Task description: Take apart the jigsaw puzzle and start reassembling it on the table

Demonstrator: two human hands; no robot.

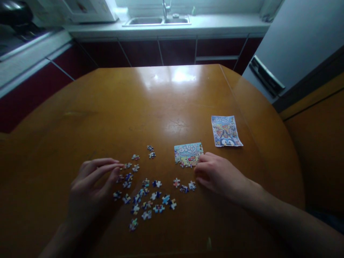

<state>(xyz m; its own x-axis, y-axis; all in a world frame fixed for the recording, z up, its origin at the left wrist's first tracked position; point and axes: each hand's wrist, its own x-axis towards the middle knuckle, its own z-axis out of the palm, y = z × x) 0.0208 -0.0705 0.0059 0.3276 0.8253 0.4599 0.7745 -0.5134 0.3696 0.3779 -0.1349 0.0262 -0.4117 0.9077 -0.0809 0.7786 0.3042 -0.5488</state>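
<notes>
A partly joined jigsaw puzzle (189, 154) lies on the table, its top edge straight and its lower edge jagged. My right hand (212, 172) rests at its right side, fingers curled together; whatever they hold is hidden. On the left, my left hand (94, 179) has thumb and fingertips drawn close at a small puzzle piece (128, 165) on the tabletop. Several loose pieces (147, 205) spread between the hands. Three more pieces, including a reddish one (176, 182), lie just below the joined part. Two pieces (152, 155) sit apart, higher up.
A creased printed picture sheet (227, 131) lies to the right, beyond my right hand. The brown wooden table (120, 104) has rounded sides. Behind it are a counter with a double sink (145, 21), dark red cabinets (177, 52) and, at right, a pale fridge (301, 39).
</notes>
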